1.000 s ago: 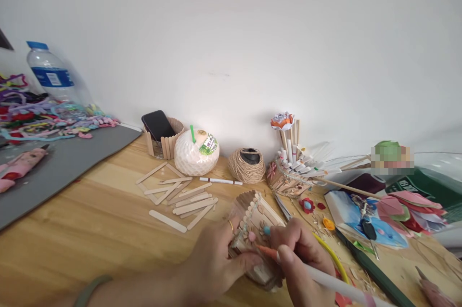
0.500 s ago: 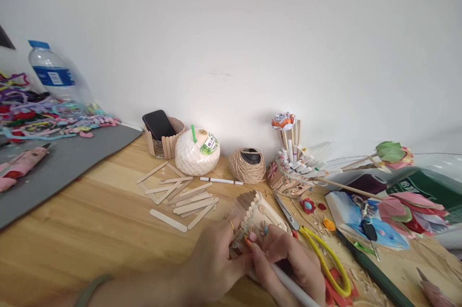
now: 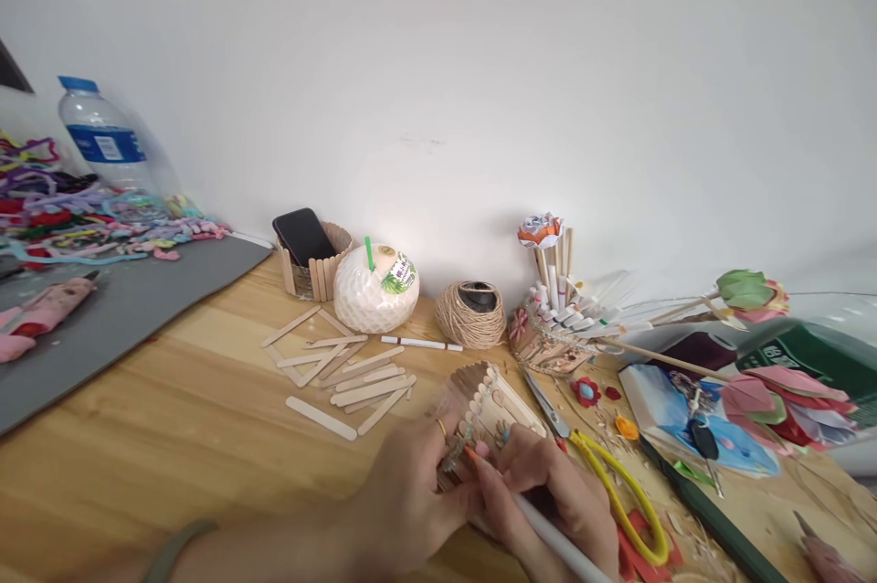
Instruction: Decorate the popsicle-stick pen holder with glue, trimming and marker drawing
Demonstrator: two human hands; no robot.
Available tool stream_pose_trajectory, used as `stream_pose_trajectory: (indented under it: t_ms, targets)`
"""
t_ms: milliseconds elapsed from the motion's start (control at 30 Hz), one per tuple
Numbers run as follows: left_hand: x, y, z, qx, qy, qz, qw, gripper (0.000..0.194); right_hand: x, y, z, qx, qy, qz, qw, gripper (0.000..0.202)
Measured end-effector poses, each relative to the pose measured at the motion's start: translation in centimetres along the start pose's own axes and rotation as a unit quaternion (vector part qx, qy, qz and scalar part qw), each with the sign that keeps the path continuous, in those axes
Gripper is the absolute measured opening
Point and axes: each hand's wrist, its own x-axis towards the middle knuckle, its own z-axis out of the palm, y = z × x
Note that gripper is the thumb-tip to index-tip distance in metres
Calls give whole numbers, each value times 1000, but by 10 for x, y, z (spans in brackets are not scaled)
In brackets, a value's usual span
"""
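My left hand (image 3: 411, 492) is closed round the near left side of a small container (image 3: 508, 408) made of wooden craft sticks, with a twine band and small decorations on it. In my right hand (image 3: 558, 496) is a marker (image 3: 558, 535) with a pale barrel and an orange tip end. That tip is at the container's side, close to a pink decoration (image 3: 481, 449) and my left thumb. Whether it touches the wood I cannot tell. My fingers hide the lower part of the container.
Loose craft sticks (image 3: 370, 386) lie left of my hands, before a wrapped coconut (image 3: 376, 291) and a twine ball (image 3: 470, 316). To the right are yellow-handled scissors (image 3: 634, 496), a holder of markers (image 3: 548, 350) and paper flowers (image 3: 787, 400). A phone (image 3: 303, 238) leans in a stick basket (image 3: 321, 280).
The view has shifted very slightly. Both hands keep their holds, and the marker tip stays at nearly the same place on the container.
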Motion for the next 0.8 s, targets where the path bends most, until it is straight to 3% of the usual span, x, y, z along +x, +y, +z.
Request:
stream_pose_trajectory:
  t_ms: [800]
  targets:
    - [-1,2,1,31,5,0,1000,19,4,-5,1,8,20,-36,999,31]
